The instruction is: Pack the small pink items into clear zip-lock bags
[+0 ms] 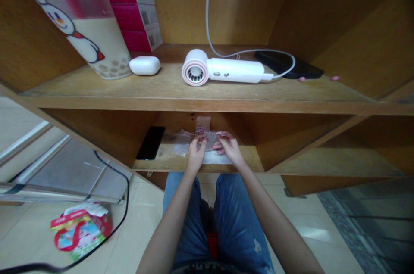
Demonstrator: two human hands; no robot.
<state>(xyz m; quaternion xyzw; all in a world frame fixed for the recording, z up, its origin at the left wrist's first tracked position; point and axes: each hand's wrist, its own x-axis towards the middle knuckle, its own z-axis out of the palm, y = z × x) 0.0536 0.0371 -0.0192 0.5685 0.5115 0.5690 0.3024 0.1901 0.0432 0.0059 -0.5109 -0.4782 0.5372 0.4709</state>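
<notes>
On the lower shelf, my left hand (197, 148) pinches the left edge of a small clear plastic bag (211, 139). My right hand (230, 148) has its fingers closed at the bag's right side. Whatever the bag may contain is too small to make out. Just behind it, another clear packet (203, 122) with tiny pinkish bits leans toward the back panel. More clear plastic bags (181, 144) lie left of my left hand. Beneath my hands is a flat white sheet (217, 157), partly covered by them.
A black phone (151, 143) lies at left on the lower shelf (171, 163). Above are a milk tea cup (111, 50), pink boxes (129, 4), a white earbud case (145, 65) and a corded hair dryer (236, 70). A colourful bag (80, 228) and black cable (127, 192) are below left.
</notes>
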